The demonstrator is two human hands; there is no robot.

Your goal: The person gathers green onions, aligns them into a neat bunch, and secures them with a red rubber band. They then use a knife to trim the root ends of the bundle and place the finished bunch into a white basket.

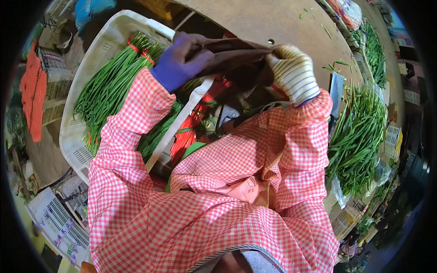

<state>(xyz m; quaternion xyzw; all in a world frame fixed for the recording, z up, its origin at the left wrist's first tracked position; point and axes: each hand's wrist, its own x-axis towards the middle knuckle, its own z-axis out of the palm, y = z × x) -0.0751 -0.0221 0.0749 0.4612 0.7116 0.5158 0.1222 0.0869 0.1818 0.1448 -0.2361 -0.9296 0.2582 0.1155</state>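
Observation:
A dark brown cloth (235, 51) is stretched between my two hands, over the gap between a crate and a table. My left hand (182, 61), in a purple knit glove, grips its left end. My right hand (295, 71), in a pale glove with dark stripes, pinches the other end. Under and beside my left arm stands a white plastic crate (73, 99). Bundles of green garlic chives (112, 78) lie in it, bound with red ties. My left forearm hides part of the crate and chives.
To the right, loose green chives (358, 143) lie on the table (290, 24) beside a wide, flat blade (337, 90). Red strips (186, 136) hang by the crate's near side. A white crate with writing (61, 221) stands at lower left, and a red cloth (33, 92) hangs at far left.

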